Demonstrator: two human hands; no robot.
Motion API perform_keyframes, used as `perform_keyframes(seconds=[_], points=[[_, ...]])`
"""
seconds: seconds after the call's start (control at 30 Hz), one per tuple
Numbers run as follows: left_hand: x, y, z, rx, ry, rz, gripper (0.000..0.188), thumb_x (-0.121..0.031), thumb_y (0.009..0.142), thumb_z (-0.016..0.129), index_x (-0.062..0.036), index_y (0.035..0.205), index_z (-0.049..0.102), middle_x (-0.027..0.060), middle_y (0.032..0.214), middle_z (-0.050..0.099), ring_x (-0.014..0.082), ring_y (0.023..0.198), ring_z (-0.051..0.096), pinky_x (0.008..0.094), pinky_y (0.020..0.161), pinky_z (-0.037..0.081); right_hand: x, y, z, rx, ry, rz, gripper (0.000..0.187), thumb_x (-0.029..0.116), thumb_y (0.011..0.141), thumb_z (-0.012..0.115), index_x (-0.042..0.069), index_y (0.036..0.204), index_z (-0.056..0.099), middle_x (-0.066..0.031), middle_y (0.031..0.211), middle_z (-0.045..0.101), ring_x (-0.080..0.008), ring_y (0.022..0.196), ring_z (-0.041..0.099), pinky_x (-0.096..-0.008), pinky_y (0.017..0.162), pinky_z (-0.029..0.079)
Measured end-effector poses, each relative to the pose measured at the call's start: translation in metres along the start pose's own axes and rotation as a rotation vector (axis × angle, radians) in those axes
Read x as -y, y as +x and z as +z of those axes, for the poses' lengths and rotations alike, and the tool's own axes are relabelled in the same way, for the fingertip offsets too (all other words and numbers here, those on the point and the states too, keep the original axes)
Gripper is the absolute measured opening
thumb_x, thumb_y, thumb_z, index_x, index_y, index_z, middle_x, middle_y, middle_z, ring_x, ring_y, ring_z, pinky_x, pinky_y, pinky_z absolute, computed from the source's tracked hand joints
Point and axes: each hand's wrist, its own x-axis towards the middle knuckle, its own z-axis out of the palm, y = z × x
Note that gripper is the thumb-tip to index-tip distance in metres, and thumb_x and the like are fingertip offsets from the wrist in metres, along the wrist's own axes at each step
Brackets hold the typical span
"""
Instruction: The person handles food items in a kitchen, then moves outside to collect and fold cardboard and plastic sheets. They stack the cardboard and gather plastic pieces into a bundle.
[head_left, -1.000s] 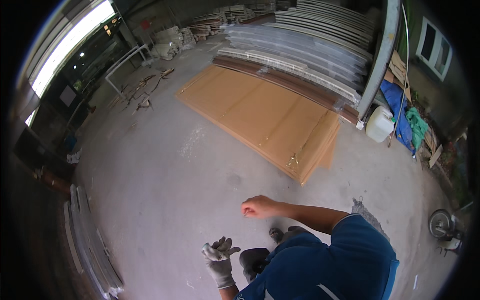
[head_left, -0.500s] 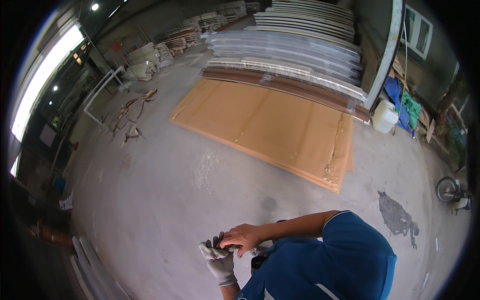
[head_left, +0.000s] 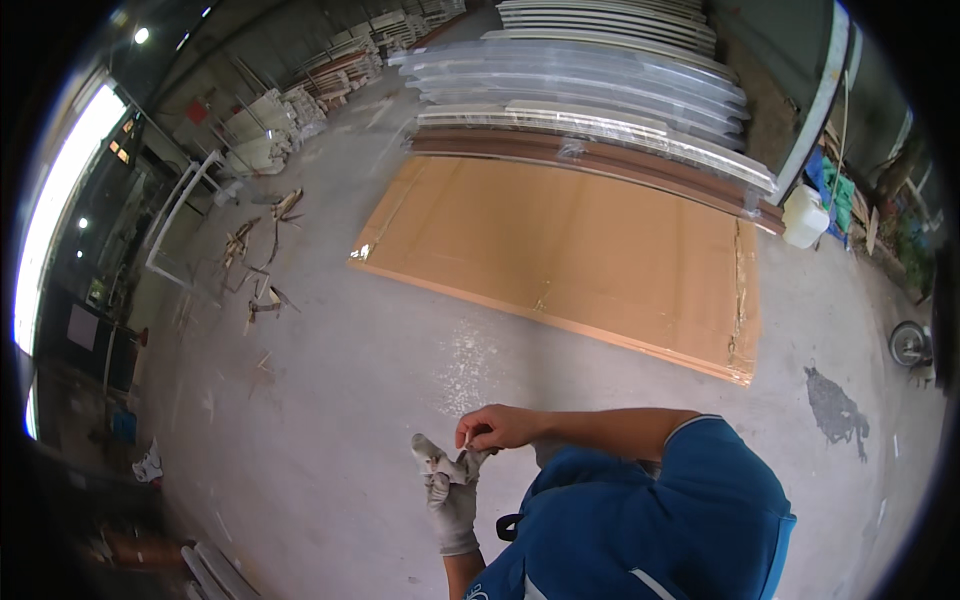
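Note:
My left hand [head_left: 455,515] wears a pale grey work glove and is raised in front of my body at the lower middle. Its fingers are curled around a second crumpled pale glove [head_left: 435,462], though fabric of the same colour makes the outlines hard to part. My bare right hand [head_left: 503,427] reaches across from the right, just above the left one. Its thumb and forefinger pinch the fabric at the right side of the bunch. My forearm crosses level below the blue short sleeve.
Ahead lies a large flat cardboard sheet [head_left: 560,250] with taped edges. Behind it are brown boards [head_left: 600,165] and film-wrapped panels [head_left: 580,85]. Wood scraps [head_left: 260,250] and a metal frame [head_left: 175,215] are at left. A white jerrycan [head_left: 805,217] stands right; a wheel [head_left: 908,344] shows beyond.
My view has shifted, so the cardboard sits further right. Both hands have moved; the right one has lifted off the left's fingers and now pinches the fabric higher up.

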Motion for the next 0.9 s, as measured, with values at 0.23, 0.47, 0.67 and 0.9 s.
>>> perform_keyframes(seconds=[0.23,0.47,0.67,0.9], points=[[-0.121,0.120,-0.082,-0.166,-0.056,0.162,0.051,-0.029,0.087,0.070,-0.0126,0.130,0.047,0.0087,0.118,0.059,0.0273,0.113,0.056,0.0469,0.102,0.041,0.051,0.207,-0.031,0.065,-0.166,0.006,0.019,0.016,0.088,0.061,0.005,0.103,0.063,-0.0033,0.080,0.062,-0.0114,0.072,0.057,-0.0275,0.066,0.047],[-0.249,0.256,-0.146,-0.045,0.062,0.124,0.042,-0.029,0.095,0.060,-0.0053,0.124,0.042,-0.0019,0.080,0.039,0.0077,0.069,0.037,0.0221,0.067,0.037,0.081,0.371,-0.025,-0.125,-0.597,-0.308,0.038,0.026,0.078,0.075,0.007,0.108,0.062,-0.0104,0.103,0.064,-0.0250,0.095,0.060,-0.0368,0.083,0.049],[-0.362,0.355,-0.179,0.095,0.096,-0.106,0.054,-0.030,0.098,0.054,-0.0064,0.142,0.035,0.0066,0.119,0.056,0.0185,0.099,0.058,0.0312,0.076,0.050,0.108,0.485,-0.005,-0.197,-0.787,-0.475,0.040,0.015,0.076,0.075,0.011,0.113,0.061,-0.0102,0.104,0.064,-0.0302,0.101,0.061,-0.0420,0.088,0.049],[-0.439,0.453,-0.219,0.064,0.179,-0.142,0.045,-0.016,0.095,0.056,-0.0017,0.135,0.041,0.0129,0.108,0.062,0.0208,0.085,0.063,0.0327,0.072,0.053,0.086,0.605,-0.051,-0.509,-0.137,-0.091,0.027,0.008,0.086,0.062,0.007,0.113,0.062,-0.0037,0.089,0.063,-0.0125,0.081,0.061,-0.0293,0.073,0.051]])
